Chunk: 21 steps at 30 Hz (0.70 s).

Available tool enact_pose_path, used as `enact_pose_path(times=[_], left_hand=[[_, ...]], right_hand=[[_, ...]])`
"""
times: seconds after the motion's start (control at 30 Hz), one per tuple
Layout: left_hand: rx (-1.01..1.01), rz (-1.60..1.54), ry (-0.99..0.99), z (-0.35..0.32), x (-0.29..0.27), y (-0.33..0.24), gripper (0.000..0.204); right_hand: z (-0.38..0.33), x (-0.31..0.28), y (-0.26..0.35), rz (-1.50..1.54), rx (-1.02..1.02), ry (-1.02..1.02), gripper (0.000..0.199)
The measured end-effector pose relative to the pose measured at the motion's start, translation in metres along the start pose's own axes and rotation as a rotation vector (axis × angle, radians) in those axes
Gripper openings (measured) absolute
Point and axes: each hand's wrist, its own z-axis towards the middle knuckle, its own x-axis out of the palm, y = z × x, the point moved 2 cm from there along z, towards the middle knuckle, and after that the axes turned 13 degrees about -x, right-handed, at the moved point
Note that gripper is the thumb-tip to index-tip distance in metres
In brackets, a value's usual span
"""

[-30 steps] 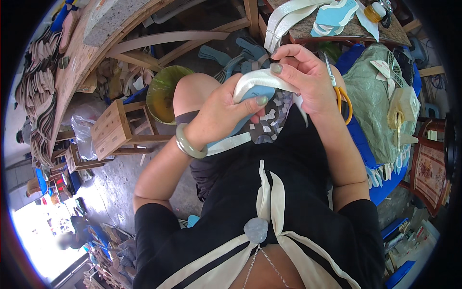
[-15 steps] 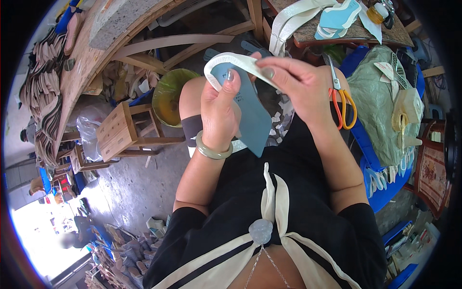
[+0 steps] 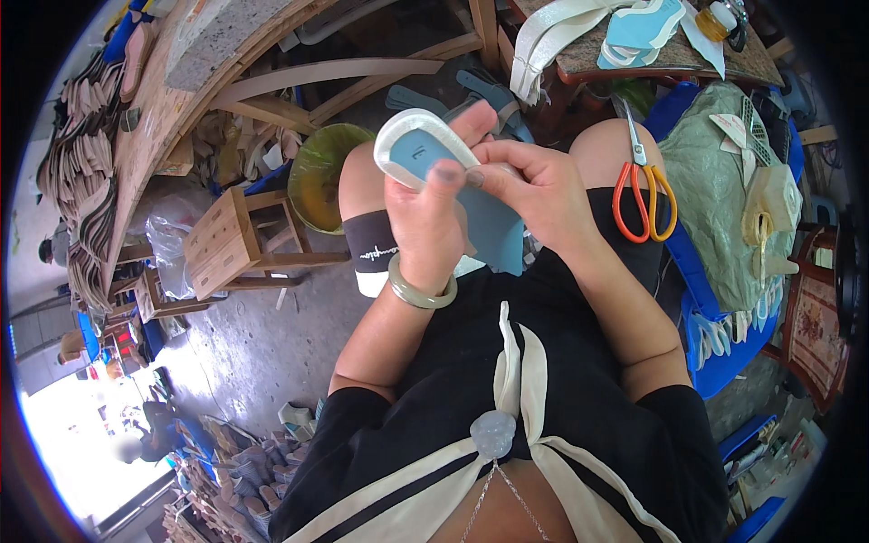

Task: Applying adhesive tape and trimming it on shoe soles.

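Note:
A blue insole (image 3: 496, 237) is held up in front of my lap by my left hand (image 3: 424, 217), its thumb pressed on the upper face and its fingers mostly behind. A white strip (image 3: 391, 134) bends around the edge of the insole's rounded end. Thumb and forefinger of my right hand (image 3: 554, 192) pinch the strip at the insole's right edge, close to my left thumb. The strip's free end is hidden by my right hand. Orange-and-yellow-handled scissors (image 3: 643, 195) lie on my right thigh, blades pointing away.
More white strips (image 3: 541, 50) and a stack of blue-and-white insoles (image 3: 638, 36) lie on the table at the far right. A green-lined bucket (image 3: 321, 185) and a wooden stool (image 3: 222, 244) stand left. Beside my right leg is a blue container covered by a greenish sheet (image 3: 701, 172).
The insole has tilted and its rounded end has moved slightly left. My right hand has come lower and nearer my left thumb; the white strip now lies closer around the rounded end.

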Motion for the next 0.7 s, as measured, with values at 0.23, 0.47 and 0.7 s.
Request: enact_pose_path(times=[0.23,0.47,0.7], left_hand=[[-0.127,0.049,-0.147,0.005,0.004,-0.001,0.067],[-0.098,-0.141,-0.111,0.003,-0.008,-0.017,0.060],[0.071,-0.070,0.072,0.004,-0.003,-0.023,0.069]], right_hand=[[-0.005,-0.004,-0.018,0.038,0.078,-0.030,0.018],[-0.012,-0.008,-0.010,0.093,0.169,0.038,0.015],[-0.007,-0.006,0.008,-0.071,-0.018,0.129,0.015]])
